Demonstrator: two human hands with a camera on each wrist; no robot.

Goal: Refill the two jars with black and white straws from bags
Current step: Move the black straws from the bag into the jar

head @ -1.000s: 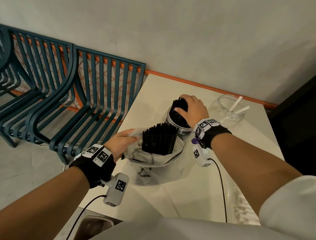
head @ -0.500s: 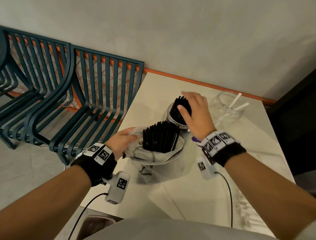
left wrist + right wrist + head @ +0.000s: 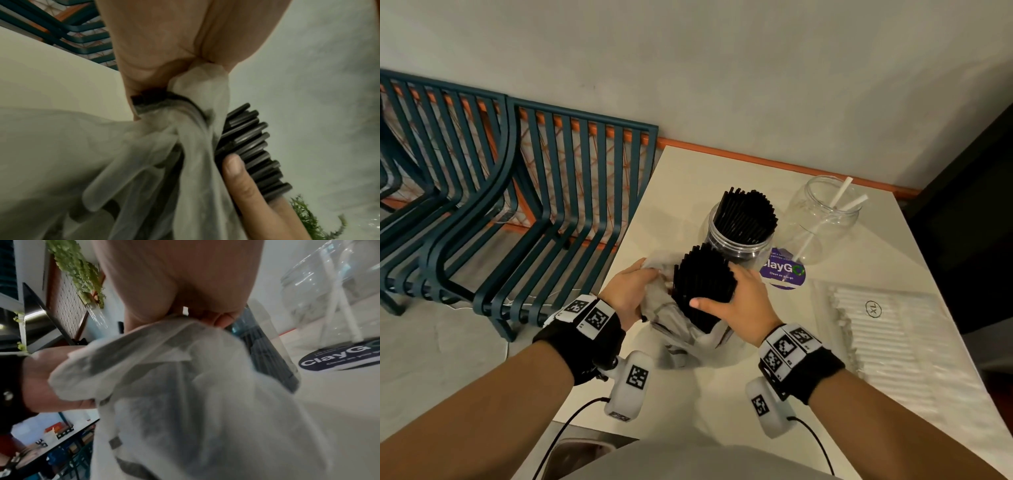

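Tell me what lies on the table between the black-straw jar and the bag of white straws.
In the head view, a purple round sticker lies between the black-straw jar and the bag of white straws.

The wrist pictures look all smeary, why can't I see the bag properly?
Left wrist view: the plastic bag is smeared by blur, though the black straws stay fairly crisp. Right wrist view: the bag fills the frame, soft and streaky. Head view: sharp, with edges bent by the wide lens.
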